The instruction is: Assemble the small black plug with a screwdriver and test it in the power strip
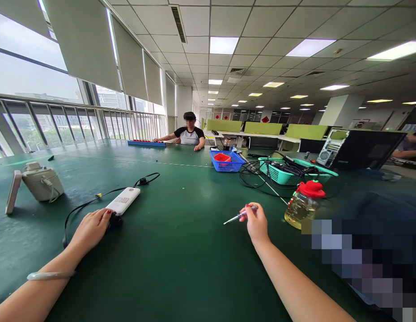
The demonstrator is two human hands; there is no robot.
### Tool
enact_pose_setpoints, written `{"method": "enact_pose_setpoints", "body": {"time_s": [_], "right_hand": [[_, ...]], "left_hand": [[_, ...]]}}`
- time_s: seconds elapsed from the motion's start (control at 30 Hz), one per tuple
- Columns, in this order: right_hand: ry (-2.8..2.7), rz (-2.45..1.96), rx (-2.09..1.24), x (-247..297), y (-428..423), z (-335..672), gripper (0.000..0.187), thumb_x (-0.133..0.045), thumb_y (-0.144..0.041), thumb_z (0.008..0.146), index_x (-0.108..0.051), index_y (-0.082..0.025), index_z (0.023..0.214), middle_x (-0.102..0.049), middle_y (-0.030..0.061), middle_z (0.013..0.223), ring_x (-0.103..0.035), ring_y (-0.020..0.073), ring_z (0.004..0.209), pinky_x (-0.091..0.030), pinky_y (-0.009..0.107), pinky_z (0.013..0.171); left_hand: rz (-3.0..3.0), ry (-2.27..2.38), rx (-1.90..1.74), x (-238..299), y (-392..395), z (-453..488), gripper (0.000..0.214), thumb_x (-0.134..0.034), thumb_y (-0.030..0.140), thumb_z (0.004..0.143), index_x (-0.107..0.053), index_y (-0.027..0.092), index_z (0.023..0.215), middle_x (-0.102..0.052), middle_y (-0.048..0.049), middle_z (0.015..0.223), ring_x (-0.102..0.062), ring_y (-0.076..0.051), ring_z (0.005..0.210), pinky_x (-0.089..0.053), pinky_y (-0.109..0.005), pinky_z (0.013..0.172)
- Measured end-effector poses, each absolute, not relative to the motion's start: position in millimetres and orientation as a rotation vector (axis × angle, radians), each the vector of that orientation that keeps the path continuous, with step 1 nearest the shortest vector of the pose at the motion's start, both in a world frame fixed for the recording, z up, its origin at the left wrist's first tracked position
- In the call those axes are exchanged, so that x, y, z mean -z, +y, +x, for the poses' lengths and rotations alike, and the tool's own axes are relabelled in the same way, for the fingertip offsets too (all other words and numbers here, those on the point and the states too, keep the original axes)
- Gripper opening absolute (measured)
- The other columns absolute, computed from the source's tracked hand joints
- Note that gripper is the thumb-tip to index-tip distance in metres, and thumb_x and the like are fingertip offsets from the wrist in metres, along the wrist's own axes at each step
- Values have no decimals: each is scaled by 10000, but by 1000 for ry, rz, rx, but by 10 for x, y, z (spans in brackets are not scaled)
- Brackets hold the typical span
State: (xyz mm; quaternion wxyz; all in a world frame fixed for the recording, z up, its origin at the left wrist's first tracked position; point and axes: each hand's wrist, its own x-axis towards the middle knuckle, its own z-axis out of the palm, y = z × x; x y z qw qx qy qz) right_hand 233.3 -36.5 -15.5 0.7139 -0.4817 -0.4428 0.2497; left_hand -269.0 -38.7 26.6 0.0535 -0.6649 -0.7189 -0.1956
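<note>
My right hand (256, 223) is above the table and pinches a small screwdriver (239, 216) by its handle. The metal tip points left and slightly down. On the left, my left hand (92, 230) is closed over the near end of a white power strip (124, 201), whose printed label faces up. A dark object (114, 222), partly hidden by the fingers, sits beside that end. A black cord (80, 206) loops around the left of the hand and runs to a plug (143, 180) behind the strip.
On the green table (181, 250) are a beige bottle (43, 181), a jar with a red lid (303, 205), a blue basket (228, 165) and a teal basket (283, 174) of cables. A computer case (330, 150) stands far right. A person (190, 134) sits opposite near a blue tray (146, 143).
</note>
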Motion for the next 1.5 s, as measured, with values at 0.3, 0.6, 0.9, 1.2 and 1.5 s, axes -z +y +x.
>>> {"method": "enact_pose_setpoints", "body": {"time_s": [0.3, 0.6, 0.9, 1.2, 1.5], "right_hand": [[-990, -1067, -559, 141, -372, 2325, 286, -627, -479, 816, -493, -228, 848, -635, -45, 651, -574, 123, 451, -480, 273, 522], [-999, -1059, -551, 148, -363, 2327, 293, -627, -481, 815, -490, -225, 853, -630, -44, 646, -570, 119, 445, -484, 268, 517], [-1011, -1058, -562, 164, -361, 2336, 282, -615, -480, 828, -490, -230, 864, -632, -41, 661, -575, 120, 457, -487, 265, 518], [-1018, -1091, -555, 124, -376, 2316, 314, -612, -513, 819, -492, -224, 846, -633, -31, 667, -572, 122, 457, -486, 269, 514], [-1015, -1060, -548, 130, -371, 2305, 320, -626, -517, 808, -497, -226, 842, -632, -31, 651, -569, 126, 448, -478, 270, 501]], "left_hand": [[-2064, -2203, 556, -265, -371, -2667, 516, -260, 437, 917, -625, 137, 1125, -688, -111, 1163, -593, -271, 1098, -429, -346, 958], [-2078, -2236, 674, -268, -348, -2677, 494, -330, 414, 864, -650, 165, 1147, -692, -121, 1141, -591, -291, 1081, -448, -386, 926], [-2138, -2187, 806, -194, -315, -2740, 548, -283, 463, 868, -652, 190, 1167, -635, -109, 1208, -601, -243, 1057, -456, -303, 877], [-2042, -2279, 762, -196, -321, -2751, 589, -383, 587, 790, -580, 171, 1158, -667, -105, 1001, -605, -240, 816, -460, -327, 729], [-1975, -2323, 727, -193, -357, -2728, 638, -422, 652, 767, -585, 220, 1206, -683, -97, 1012, -625, -272, 926, -472, -351, 789]]}}
